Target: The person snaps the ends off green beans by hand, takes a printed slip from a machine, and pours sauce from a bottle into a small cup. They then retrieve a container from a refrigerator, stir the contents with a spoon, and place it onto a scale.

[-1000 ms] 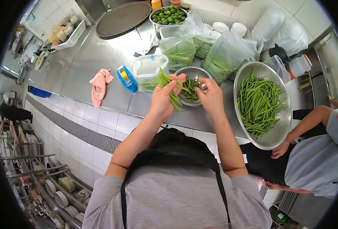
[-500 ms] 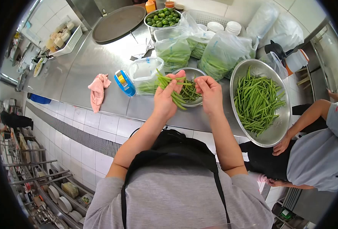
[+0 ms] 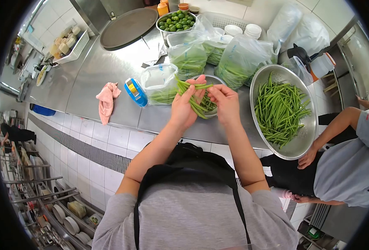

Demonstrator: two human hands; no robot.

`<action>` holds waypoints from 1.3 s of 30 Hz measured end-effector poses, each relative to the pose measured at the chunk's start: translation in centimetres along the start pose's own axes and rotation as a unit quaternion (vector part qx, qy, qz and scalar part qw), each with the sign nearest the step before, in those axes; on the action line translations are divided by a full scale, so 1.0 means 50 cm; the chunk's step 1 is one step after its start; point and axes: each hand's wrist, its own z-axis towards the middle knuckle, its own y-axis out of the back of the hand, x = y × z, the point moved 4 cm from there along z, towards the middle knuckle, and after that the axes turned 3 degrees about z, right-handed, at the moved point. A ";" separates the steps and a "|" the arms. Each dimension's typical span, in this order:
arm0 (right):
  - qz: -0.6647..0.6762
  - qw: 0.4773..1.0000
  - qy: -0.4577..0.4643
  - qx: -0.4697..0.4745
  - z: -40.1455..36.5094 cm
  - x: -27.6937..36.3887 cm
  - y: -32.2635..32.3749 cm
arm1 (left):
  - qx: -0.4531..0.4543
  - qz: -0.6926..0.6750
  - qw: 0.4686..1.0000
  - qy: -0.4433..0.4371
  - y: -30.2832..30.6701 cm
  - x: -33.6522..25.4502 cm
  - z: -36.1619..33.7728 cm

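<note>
Counter (image 3: 84, 85), stainless steel: front edge runs just beyond the wearer's apron; bare metal extends leftward past the cloth. Colander (image 3: 305, 132), perforated oval, stands to the right of the hands, its near end overhanging that edge; heaped with loose green beans (image 3: 279, 114). A co-worker's hand (image 3: 307, 158) lies beside that end; contact cannot be told. A gap of steel separates colander and right wrist.

Left hand (image 3: 184, 107): raised above the edge, palm turned inward, fingers curled round a bundle of beans (image 3: 198, 110), thumb across it. Right hand (image 3: 227, 103): thumb and forefinger pinched at the tip of one bean from the bundle, wrist upright. Steel bowl (image 3: 213, 78): just behind and below the hands, partly hidden, holding short green pieces.

Pink cloth (image 3: 106, 103): left, reaching the front edge. Tape dispenser (image 3: 135, 92), blue: beside an open plastic bag (image 3: 161, 92) bearing blue print, too small to read. Filled bags (image 3: 240, 64): behind the bowl, similar blue marks, illegible. Farthest: pot of limes (image 3: 176, 21).
</note>
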 end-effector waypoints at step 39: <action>0.157 0.986 -0.047 -0.033 -0.020 -0.032 -0.003 | 0.009 -0.012 0.997 -0.080 -0.017 0.002 0.021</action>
